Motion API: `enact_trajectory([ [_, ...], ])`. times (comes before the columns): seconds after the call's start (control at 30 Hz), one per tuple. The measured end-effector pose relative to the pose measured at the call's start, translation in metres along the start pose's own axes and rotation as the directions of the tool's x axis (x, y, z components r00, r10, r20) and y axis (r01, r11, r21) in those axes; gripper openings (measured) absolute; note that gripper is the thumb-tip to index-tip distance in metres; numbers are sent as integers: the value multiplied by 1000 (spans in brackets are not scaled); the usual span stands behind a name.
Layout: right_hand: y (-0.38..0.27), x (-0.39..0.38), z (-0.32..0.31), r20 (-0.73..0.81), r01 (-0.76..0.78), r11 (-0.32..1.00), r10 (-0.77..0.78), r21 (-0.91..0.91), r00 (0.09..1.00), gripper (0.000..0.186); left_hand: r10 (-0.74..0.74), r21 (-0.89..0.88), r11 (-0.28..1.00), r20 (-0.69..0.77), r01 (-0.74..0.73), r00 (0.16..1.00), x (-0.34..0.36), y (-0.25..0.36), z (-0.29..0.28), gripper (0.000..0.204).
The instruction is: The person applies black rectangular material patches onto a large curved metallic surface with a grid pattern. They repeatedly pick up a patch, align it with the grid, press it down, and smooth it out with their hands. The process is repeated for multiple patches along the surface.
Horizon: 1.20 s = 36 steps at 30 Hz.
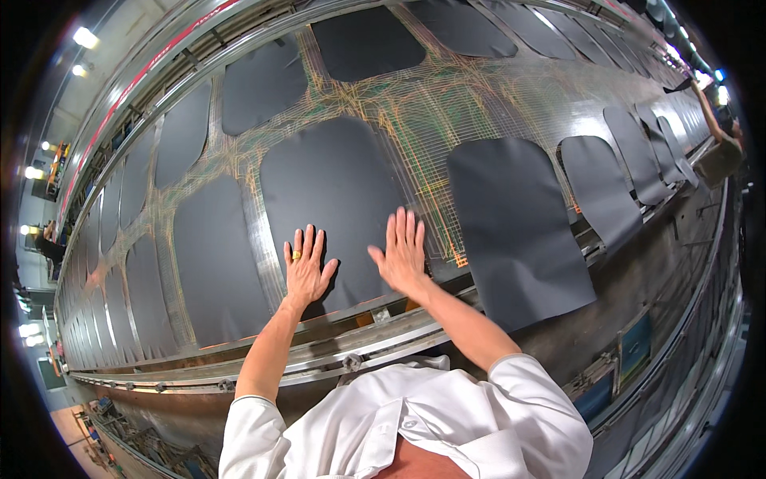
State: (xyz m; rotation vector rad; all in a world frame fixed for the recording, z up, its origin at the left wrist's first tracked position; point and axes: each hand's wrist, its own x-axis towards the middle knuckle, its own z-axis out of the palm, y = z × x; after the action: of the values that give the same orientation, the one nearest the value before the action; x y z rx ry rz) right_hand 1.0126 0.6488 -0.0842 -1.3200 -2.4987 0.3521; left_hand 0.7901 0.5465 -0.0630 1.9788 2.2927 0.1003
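Observation:
A dark grey sheet panel with rounded far corners (pixel 331 184) lies on the long table in front of me. My left hand (pixel 305 267), with a yellow ring on one finger, rests on its near part, fingers spread. Near the panel's right edge is my right hand (pixel 401 254), fingers stretched and thumb out; whether it presses on the sheet or hovers just over it I cannot tell. Neither hand holds anything. To the right, another dark panel (pixel 511 215) hangs over the table's near edge with a slightly creased lower part.
Coloured guide lines (pixel 415 152) cover the metal tabletop between the sheets. Several similar panels (pixel 215 247) lie in rows to the left and far side. More panels (pixel 600 188) overhang at right. A metal rail (pixel 375 339) runs along the near edge. Another person (pixel 718 152) stands far right.

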Motion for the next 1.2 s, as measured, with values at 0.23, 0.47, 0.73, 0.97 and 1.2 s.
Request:
enact_trajectory([
  [0.23, -28, -105, -42, 371, -129, 992, 116, 11, 921, 95, 111, -8, 994, -14, -111, 994, 2, 12, -9, 59],
  [0.47, -25, -105, -59, 455, -191, 981, 152, 40, 877, 95, 437, -159, 895, 113, -418, 893, -36, 57, -9, 62],
  [0.73, 56, -103, -211, -193, -199, 701, 438, 685, 878, 33, 395, -546, 786, 85, -289, 915, -90, 55, -26, 48],
  [0.97, 276, -206, -254, -320, -841, 503, 844, 196, 430, 48, -54, -761, 585, 309, 281, 950, -84, 198, -38, 42],
  [1.2, 360, -240, -225, 383, -578, -38, 784, 815, 488, 33, -19, -787, 350, 537, 508, 844, -39, 305, -11, 43],
])
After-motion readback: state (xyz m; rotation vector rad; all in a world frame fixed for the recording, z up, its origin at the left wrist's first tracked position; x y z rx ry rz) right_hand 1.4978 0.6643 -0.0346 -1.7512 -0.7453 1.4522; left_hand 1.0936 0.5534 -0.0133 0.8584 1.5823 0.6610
